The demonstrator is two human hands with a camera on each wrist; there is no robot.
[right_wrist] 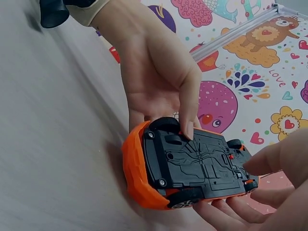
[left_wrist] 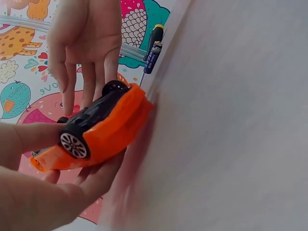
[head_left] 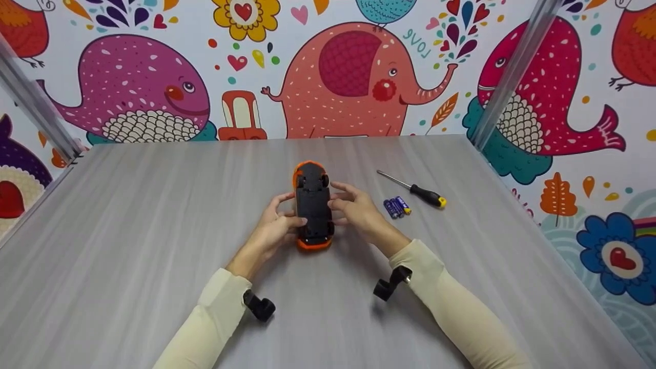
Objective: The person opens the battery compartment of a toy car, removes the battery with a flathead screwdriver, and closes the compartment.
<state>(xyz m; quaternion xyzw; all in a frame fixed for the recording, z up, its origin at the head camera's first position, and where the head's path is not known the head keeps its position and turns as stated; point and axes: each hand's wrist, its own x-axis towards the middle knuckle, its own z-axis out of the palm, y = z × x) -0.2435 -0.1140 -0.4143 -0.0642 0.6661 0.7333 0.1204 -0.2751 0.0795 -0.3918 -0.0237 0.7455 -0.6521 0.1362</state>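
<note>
An orange toy car (head_left: 313, 205) is held upside down, its black underside facing up. My left hand (head_left: 271, 228) grips it from the left, the thumb pressed on the underside near one wheel and the other fingers beneath the body. In the right wrist view the moulded chassis of the toy car (right_wrist: 202, 163) shows, with screws near one end. To the right of the car is my right hand (head_left: 361, 210), fingers extended and fingertips right at the car's side. The left wrist view shows that right hand (left_wrist: 89, 38) palm on, its fingers fairly straight behind the car.
Several small blue-purple batteries (head_left: 397, 207) lie together on the grey table (head_left: 154, 230), right of my right hand. Just beyond them rests a screwdriver (head_left: 415, 190) with a black and yellow handle. Printed panels (head_left: 246, 72) and metal posts (head_left: 517, 72) border the table.
</note>
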